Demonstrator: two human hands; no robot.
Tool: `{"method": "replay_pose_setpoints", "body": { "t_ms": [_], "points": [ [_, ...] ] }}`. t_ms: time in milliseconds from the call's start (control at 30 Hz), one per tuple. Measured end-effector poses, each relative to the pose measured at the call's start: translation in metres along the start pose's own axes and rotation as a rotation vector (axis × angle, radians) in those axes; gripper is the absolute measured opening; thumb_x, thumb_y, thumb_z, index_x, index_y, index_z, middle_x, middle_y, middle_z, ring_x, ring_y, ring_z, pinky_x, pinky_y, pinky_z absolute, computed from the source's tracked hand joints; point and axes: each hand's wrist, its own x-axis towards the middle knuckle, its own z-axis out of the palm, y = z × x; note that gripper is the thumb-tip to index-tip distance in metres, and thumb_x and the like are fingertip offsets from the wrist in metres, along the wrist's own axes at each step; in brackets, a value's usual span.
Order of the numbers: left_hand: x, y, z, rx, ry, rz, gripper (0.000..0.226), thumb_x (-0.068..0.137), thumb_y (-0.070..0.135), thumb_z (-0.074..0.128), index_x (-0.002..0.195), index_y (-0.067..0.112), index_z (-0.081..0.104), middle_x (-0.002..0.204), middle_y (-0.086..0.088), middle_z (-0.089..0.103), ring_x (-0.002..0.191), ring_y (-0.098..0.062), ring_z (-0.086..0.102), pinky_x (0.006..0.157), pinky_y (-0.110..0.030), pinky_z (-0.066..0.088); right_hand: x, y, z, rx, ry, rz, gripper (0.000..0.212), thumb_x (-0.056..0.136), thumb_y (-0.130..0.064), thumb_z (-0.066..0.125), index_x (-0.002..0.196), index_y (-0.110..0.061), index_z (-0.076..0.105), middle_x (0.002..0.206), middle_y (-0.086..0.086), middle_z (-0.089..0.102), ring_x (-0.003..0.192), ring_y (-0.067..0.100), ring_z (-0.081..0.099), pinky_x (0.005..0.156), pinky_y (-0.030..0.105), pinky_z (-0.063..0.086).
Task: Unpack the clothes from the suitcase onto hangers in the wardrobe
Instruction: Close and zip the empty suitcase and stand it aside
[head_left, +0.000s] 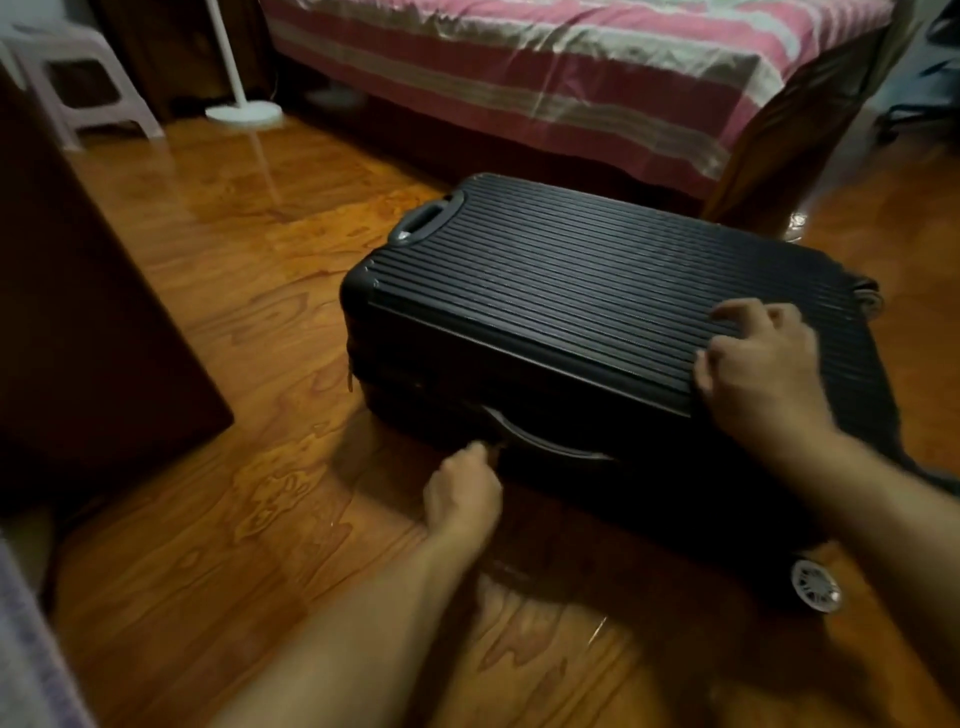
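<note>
Black suitcase (597, 291) flat, lengthwise left-right, closed

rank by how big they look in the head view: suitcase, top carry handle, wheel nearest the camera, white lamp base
1. suitcase, by far the largest
2. white lamp base
3. top carry handle
4. wheel nearest the camera

The last three look close in size. The lamp base is farther away and the wheel nearer, so their order is unsure.

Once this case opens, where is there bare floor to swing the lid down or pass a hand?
Bare floor lies left of the suitcase, bordered by dark cabinet, stool and lamp base. It is tight behind, against the bed. The near side is taken by left hand and right hand.
</note>
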Motion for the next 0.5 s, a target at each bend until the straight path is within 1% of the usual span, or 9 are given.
{"method": "replay_pose_setpoints", "body": {
  "t_ms": [67,133,167,200,267,333,400,467,500],
  "points": [
    [0.019,-0.012,-0.026,-0.018,0.084,-0.066,0.020,0.101,0.020,0.042,0.103,0.023,0.062,0.103,-0.010,0.070,0.096,-0.034,0.067,0.083,-0.041,0.056,-0.008,0.014,-0.016,-0.059,0.036,-0.025,0.034,0.097,-0.028,0.055,0.078,-0.006,0.073,0.127,0.016,0.058,0.115,0.041,0.047,0.098,0.053,0.037],
    [0.034,-0.019,-0.043,-0.037,0.111,-0.142,0.022,0.103,0.026,0.042,0.106,0.025,0.064,0.109,-0.011,0.069,0.099,-0.036,0.066,0.081,-0.038,0.054,-0.026,-0.021,-0.017,0.043,0.101,-0.121,0.026,0.095,-0.026,0.059,0.081,-0.006,0.069,0.116,0.017,0.060,0.105,0.039,0.053,0.090,0.049,0.041],
    [0.039,-0.018,-0.048,-0.034,0.091,-0.117,0.023,0.104,0.028,0.043,0.109,0.025,0.065,0.112,-0.012,0.069,0.101,-0.036,0.065,0.080,-0.036,0.051,-0.038,-0.045,-0.009,0.106,0.086,-0.192,0.020,0.092,-0.025,0.061,0.087,-0.008,0.068,0.111,0.015,0.061,0.100,0.037,0.055,0.085,0.047,0.045],
    [0.042,-0.018,-0.053,-0.024,0.072,-0.085,0.025,0.104,0.030,0.043,0.111,0.025,0.066,0.114,-0.012,0.068,0.102,-0.037,0.064,0.079,-0.036,0.050,-0.046,-0.073,0.006,0.162,0.008,-0.267,0.020,0.090,-0.026,0.063,0.100,-0.009,0.068,0.112,0.013,0.061,0.100,0.034,0.057,0.084,0.045,0.048],
    [0.042,-0.020,-0.060,0.018,0.053,-0.029,0.025,0.104,0.032,0.045,0.113,0.027,0.068,0.115,-0.010,0.069,0.102,-0.035,0.064,0.082,-0.036,0.051,-0.058,-0.120,0.036,0.203,-0.193,-0.314,0.050,0.088,-0.030,0.065,0.134,-0.013,0.054,0.127,0.008,0.057,0.111,0.030,0.057,0.091,0.042,0.051],
    [0.040,-0.026,-0.063,0.064,0.019,0.006,0.025,0.104,0.031,0.045,0.114,0.030,0.068,0.112,-0.006,0.069,0.098,-0.031,0.065,0.082,-0.038,0.053,-0.062,-0.143,0.056,0.181,-0.309,-0.202,0.065,0.092,-0.029,0.061,0.149,-0.017,0.035,0.131,0.006,0.056,0.117,0.028,0.055,0.097,0.042,0.046],
    [0.037,-0.030,-0.063,0.093,-0.024,0.042,0.025,0.103,0.029,0.045,0.113,0.029,0.068,0.108,-0.005,0.070,0.095,-0.029,0.065,0.082,-0.040,0.055,-0.061,-0.145,0.060,0.139,-0.318,-0.124,0.055,0.094,-0.026,0.060,0.143,-0.021,0.036,0.113,0.004,0.063,0.103,0.027,0.063,0.088,0.041,0.047],
    [0.035,-0.032,-0.065,0.113,-0.015,0.101,0.025,0.102,0.030,0.043,0.110,0.027,0.067,0.107,-0.005,0.070,0.096,-0.030,0.066,0.082,-0.040,0.056,-0.054,-0.140,0.055,0.079,-0.255,-0.157,0.037,0.090,-0.029,0.067,0.120,-0.022,0.048,0.085,-0.001,0.066,0.074,0.024,0.068,0.066,0.037,0.047],
    [0.036,-0.030,-0.071,0.132,-0.002,0.150,0.026,0.102,0.031,0.042,0.109,0.025,0.067,0.107,-0.005,0.070,0.098,-0.031,0.066,0.082,-0.040,0.055,-0.046,-0.137,0.045,0.050,-0.237,-0.164,0.033,0.086,-0.029,0.073,0.110,-0.021,0.052,0.074,-0.002,0.065,0.061,0.024,0.066,0.055,0.034,0.042]
  ]
}}
